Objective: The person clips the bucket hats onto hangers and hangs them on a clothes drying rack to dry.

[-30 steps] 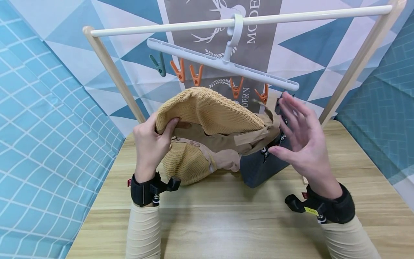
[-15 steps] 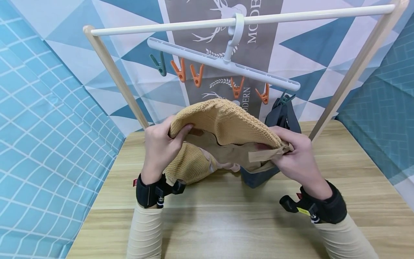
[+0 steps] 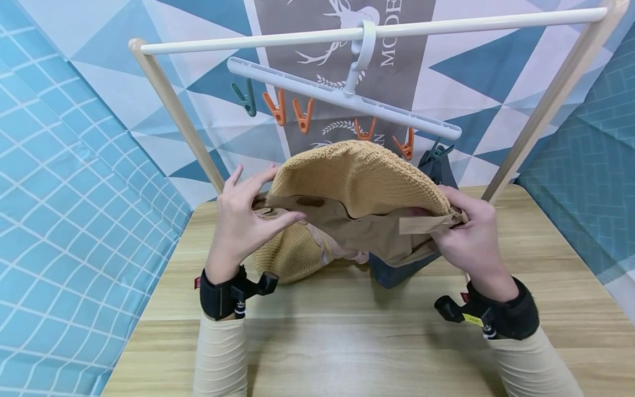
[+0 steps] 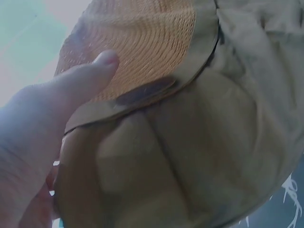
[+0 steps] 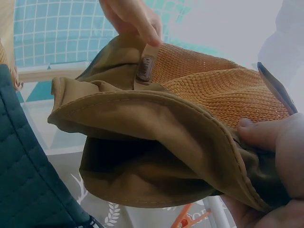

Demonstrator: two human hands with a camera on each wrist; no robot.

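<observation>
Between my hands is a hat (image 3: 367, 182) with a yellow knitted part and a tan cloth part. My right hand (image 3: 473, 229) pinches its right end, thumb on the near side. Around its left end, my left hand (image 3: 248, 220) has straight fingers spread apart from the thumb. In the left wrist view the thumb (image 4: 90, 76) lies over the knit, with the fingers mostly hidden behind the hat. A small oval label (image 5: 146, 68) shows on the band in the right wrist view. Below, a second knitted hat (image 3: 285, 253) lies on the table, partly covered.
A pale hanger (image 3: 347, 99) hangs tilted from a white rail (image 3: 297, 39). Orange clips (image 3: 303, 116) and a green clip (image 3: 245, 99) hang along it. At its right end another green clip (image 3: 437, 150) holds a dark cloth item (image 3: 387, 270) that reaches the wooden table (image 3: 337, 342).
My right hand has come in and taken hold of the hat's right end. My left hand has loosened from its grip and spread its fingers. The hat has moved right.
</observation>
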